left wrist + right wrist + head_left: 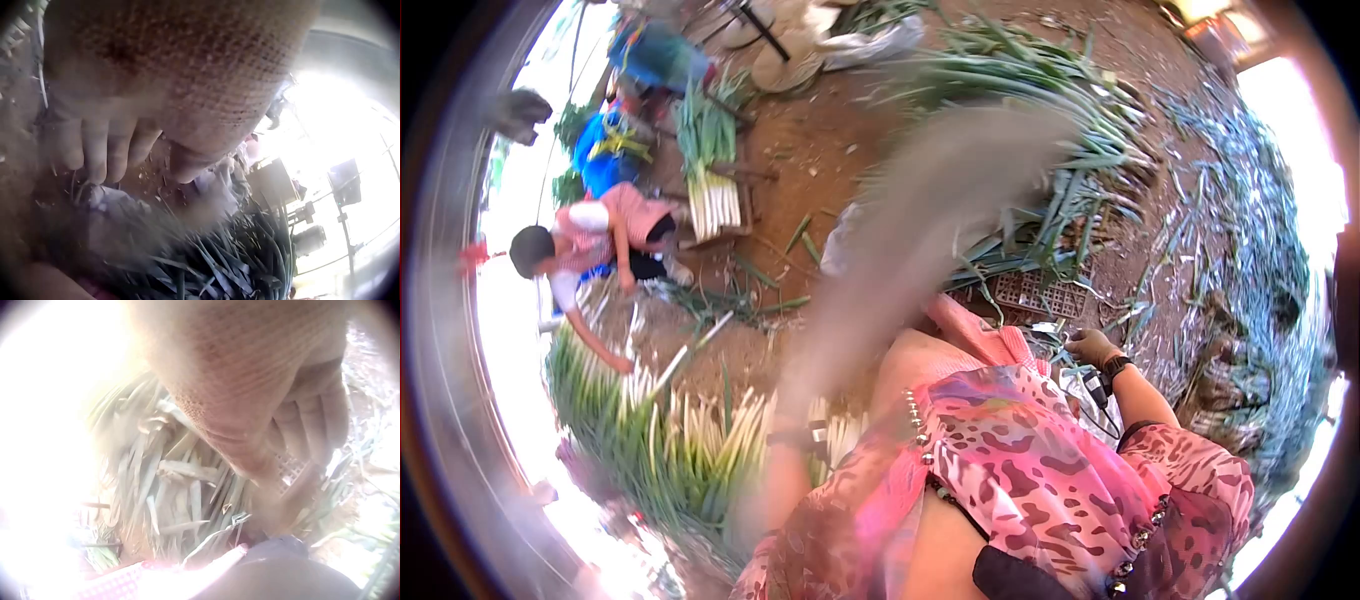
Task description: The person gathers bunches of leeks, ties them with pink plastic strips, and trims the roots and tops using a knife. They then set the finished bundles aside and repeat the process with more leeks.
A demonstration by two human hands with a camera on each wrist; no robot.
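Observation:
My left hand is a long grey-brown motion blur (930, 220) in the head view, stretched above the bare soil toward a heap of long green onions (1040, 100). The left wrist view shows this gloved hand (150, 94) with bent, spread fingers and nothing visible held; green leaves (219, 256) lie below it. My gloved right hand (1092, 347) is beside my pink clothing, close to a brown plastic crate (1040, 294). Up close, the right hand (256, 400) hangs with loosely bent fingers above the crate; its thumb tip is blurred, and no held thing shows.
A person in pink (585, 235) reaches into a long row of onions (670, 440) at the left. An onion bundle (715, 195) lies on a small stand behind. Loose leaves (1250, 190) are piled at the right, and a white bag (870, 45) lies at the top.

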